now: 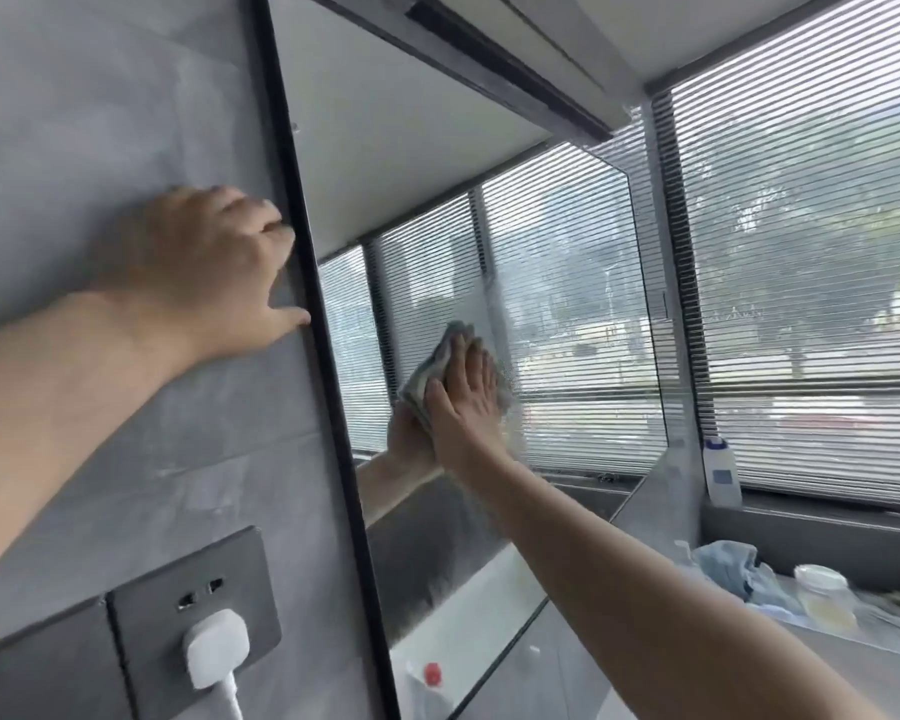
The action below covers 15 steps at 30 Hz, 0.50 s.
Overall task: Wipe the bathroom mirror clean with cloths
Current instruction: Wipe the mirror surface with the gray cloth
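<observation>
The black-framed mirror (567, 283) fills the middle of the head view and reflects window blinds. My right hand (466, 402) presses a grey-green cloth (432, 371) flat against the glass with straight fingers, near the mirror's lower middle; its reflection meets it from the left. Wet streaks and droplets show on the glass just right of the cloth. My left hand (209, 267) rests on the grey wall beside the mirror's left frame, fingers curled round the frame's edge, thumb lying along the wall.
A dark wall socket (193, 610) with a white plug (217, 649) sits low on the left wall. On the counter at right lie a blue cloth (733, 563), a lidded jar (822, 595) and a white bottle (722, 475) by the blinds. A red-capped bottle (431, 672) shows below the mirror.
</observation>
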### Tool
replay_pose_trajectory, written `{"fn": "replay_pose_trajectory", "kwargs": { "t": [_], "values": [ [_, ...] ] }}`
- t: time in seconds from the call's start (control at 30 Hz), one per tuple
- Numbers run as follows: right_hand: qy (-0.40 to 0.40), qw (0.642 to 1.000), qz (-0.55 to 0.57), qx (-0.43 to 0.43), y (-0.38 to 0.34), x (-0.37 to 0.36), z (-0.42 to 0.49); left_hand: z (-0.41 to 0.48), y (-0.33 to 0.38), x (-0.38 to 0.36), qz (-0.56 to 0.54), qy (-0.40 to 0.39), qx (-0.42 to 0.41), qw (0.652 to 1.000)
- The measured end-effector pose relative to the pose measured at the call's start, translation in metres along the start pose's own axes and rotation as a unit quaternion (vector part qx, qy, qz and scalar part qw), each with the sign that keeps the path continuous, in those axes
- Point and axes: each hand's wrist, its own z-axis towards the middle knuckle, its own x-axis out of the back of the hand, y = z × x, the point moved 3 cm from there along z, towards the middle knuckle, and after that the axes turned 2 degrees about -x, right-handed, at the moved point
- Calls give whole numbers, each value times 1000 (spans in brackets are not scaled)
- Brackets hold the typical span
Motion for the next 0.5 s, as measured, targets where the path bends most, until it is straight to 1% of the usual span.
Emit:
{"fn": "replay_pose_trajectory", "kwargs": {
  "t": [0.03,0.1,0.17,0.23,0.3,0.33,0.4,0.5],
  "values": [
    [13,1000,13,9,-14,2,20,7,-9,1,10,-4,22,1000],
    [33,999,40,16,-35,2,61,13,-18,-5,44,-44,58,996],
    [38,998,15,44,-44,4,98,13,-20,-11,63,-58,66,994],
    [39,996,-21,71,-38,9,119,10,-17,-13,76,-60,68,993],
    [48,996,-16,75,-28,14,129,10,-16,-14,96,-67,71,991],
    [64,995,-10,70,-24,15,131,10,-16,-14,104,-67,68,990],
    [85,996,4,30,-6,15,134,9,-16,-18,114,-56,60,990],
    [86,993,44,-69,26,14,130,10,-16,-19,111,-51,59,991]
  ]
}}
